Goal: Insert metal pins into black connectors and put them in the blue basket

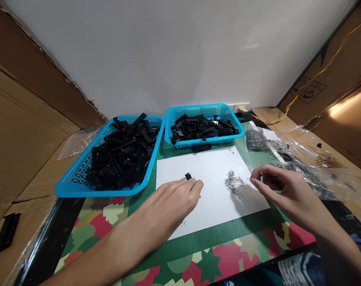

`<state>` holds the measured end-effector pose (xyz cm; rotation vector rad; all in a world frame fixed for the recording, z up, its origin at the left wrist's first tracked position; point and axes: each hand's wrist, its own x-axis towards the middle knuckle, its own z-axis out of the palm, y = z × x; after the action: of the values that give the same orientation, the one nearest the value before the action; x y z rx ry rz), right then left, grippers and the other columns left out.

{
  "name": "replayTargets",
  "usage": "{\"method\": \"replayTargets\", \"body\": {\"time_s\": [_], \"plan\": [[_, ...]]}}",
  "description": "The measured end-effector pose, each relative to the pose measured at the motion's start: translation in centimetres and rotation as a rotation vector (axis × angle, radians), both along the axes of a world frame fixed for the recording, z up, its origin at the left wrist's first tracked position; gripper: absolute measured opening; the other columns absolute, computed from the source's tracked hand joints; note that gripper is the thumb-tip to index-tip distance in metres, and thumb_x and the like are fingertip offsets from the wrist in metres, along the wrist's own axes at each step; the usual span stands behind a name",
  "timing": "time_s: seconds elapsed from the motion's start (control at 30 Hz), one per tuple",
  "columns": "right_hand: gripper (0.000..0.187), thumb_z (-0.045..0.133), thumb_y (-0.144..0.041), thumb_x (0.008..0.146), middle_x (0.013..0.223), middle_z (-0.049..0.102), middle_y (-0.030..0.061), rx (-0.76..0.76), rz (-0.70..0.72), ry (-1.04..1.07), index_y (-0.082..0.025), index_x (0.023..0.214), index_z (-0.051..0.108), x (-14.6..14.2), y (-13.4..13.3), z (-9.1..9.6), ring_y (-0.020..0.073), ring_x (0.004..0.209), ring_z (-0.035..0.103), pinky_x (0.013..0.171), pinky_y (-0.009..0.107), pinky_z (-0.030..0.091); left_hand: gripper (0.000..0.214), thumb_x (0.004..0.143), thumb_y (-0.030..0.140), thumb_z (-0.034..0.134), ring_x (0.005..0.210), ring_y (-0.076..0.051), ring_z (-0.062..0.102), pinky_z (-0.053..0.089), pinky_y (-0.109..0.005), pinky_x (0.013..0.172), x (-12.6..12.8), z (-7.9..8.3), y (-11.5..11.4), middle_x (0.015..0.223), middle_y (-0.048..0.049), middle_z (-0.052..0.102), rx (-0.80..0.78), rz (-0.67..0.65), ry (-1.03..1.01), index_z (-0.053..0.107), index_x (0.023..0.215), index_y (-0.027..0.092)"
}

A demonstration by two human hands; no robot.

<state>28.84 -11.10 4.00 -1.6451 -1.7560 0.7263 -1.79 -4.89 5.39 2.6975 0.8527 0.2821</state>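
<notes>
My left hand [171, 200] lies on a white sheet of paper [213, 167], fingers closed round a small black plastic part [188, 176] that sticks out at the fingertips. My right hand [283, 188] hovers at the sheet's right edge, thumb and forefinger pinched together beside a small heap of thin metal springs [234, 183]. Whether a spring is in the pinch is too small to tell.
Two blue mesh baskets [76, 180] [204, 111] hold several black plastic parts behind the sheet. A clear bag of metal springs [256, 139] and crumpled plastic bags [314, 171] lie to the right. Cardboard walls stand on both sides; a loose black part [4, 232] lies at left.
</notes>
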Motion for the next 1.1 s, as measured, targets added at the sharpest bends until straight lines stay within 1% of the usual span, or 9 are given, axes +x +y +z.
{"method": "replayTargets", "body": {"time_s": [0.13,0.2,0.27,0.33,0.43,0.53,0.77,1.0,1.1], "plan": [[0.025,0.06,-0.043,0.103,0.069,0.051,-0.0016,-0.051,0.017,0.152,-0.023,0.091,0.066,-1.3,1.0,-0.1,0.0149,0.062,0.043,0.055,0.029,0.032,0.018,0.109,0.017,0.046,0.07,-0.022,0.06,0.042,-0.033,0.066,0.9,1.1,0.8,0.083,-0.0032,0.063,0.145,-0.019,0.084,0.057,0.095,0.02],[0.023,0.061,-0.041,0.102,0.066,0.048,-0.003,-0.082,0.023,0.203,-0.022,0.089,0.067,-2.1,1.7,-0.2,0.0142,0.06,0.042,0.054,0.029,0.03,0.015,0.109,0.016,0.047,0.07,-0.022,0.061,0.04,-0.032,0.064,1.2,0.9,1.0,0.081,-0.0028,0.064,0.122,-0.015,0.063,0.058,0.1,0.02],[0.022,0.063,-0.038,0.099,0.065,0.051,-0.0027,-0.125,0.041,0.217,-0.021,0.086,0.068,-2.8,2.3,-0.2,0.014,0.06,0.044,0.054,0.028,0.03,0.009,0.11,0.019,0.049,0.07,-0.021,0.063,0.041,-0.031,0.063,1.4,0.3,1.0,0.081,-0.0013,0.066,-0.066,0.037,-0.044,0.057,0.107,0.02],[0.022,0.064,-0.037,0.098,0.069,0.06,-0.0002,-0.168,0.076,0.236,-0.02,0.084,0.068,-3.2,2.7,-0.2,0.0143,0.063,0.049,0.056,0.028,0.034,0.005,0.109,0.024,0.052,0.075,-0.018,0.066,0.047,-0.029,0.066,1.7,-0.5,1.0,0.088,-0.0012,0.069,-0.385,0.103,-0.239,0.056,0.11,0.021],[0.026,0.065,-0.039,0.099,0.075,0.067,0.0026,-0.215,0.116,0.305,-0.019,0.084,0.069,-3.3,2.8,-0.3,0.0159,0.069,0.057,0.06,0.028,0.039,0.011,0.102,0.027,0.065,0.094,-0.018,0.07,0.056,-0.031,0.083,2.3,-1.6,1.0,0.104,-0.0054,0.071,-0.806,0.145,-0.562,0.059,0.103,0.019],[0.027,0.067,-0.042,0.099,0.072,0.066,0.0021,-0.23,0.105,0.357,-0.019,0.085,0.069,-3.0,2.7,-0.2,0.0158,0.068,0.057,0.061,0.028,0.04,0.019,0.095,0.03,0.074,0.097,-0.018,0.067,0.054,-0.031,0.084,2.6,-2.3,1.2,0.102,-0.0063,0.069,-0.938,0.169,-0.734,0.06,0.098,0.018],[0.025,0.064,-0.04,0.1,0.073,0.065,0.0018,-0.281,0.206,0.306,-0.019,0.086,0.069,-3.7,3.1,0.2,0.0147,0.067,0.055,0.058,0.026,0.038,0.008,0.099,0.023,0.057,0.071,-0.013,0.048,0.041,-0.026,0.063,1.9,-2.6,1.5,0.082,0.0008,0.057,-0.814,0.284,-0.711,0.06,0.093,0.019],[0.015,0.065,-0.027,0.095,0.073,0.063,-0.0008,-0.374,0.287,0.246,-0.018,0.083,0.068,-5.4,5.2,-0.4,0.0113,0.063,0.049,0.055,0.024,0.035,0.017,0.108,0.028,0.055,0.085,-0.016,0.057,0.044,-0.029,0.077,2.0,-3.6,1.6,0.098,-0.0022,0.065,-0.408,0.224,-0.461,0.069,0.105,0.019],[0.013,0.066,-0.025,0.094,0.073,0.063,-0.0008,-0.378,0.324,0.289,-0.017,0.084,0.069,-5.8,5.9,-0.6,0.011,0.064,0.048,0.055,0.024,0.034,0.02,0.11,0.028,0.052,0.09,-0.017,0.059,0.045,-0.03,0.079,1.8,-3.9,1.7,0.1,-0.0034,0.064,-0.342,0.153,-0.385,0.07,0.111,0.02]]}}
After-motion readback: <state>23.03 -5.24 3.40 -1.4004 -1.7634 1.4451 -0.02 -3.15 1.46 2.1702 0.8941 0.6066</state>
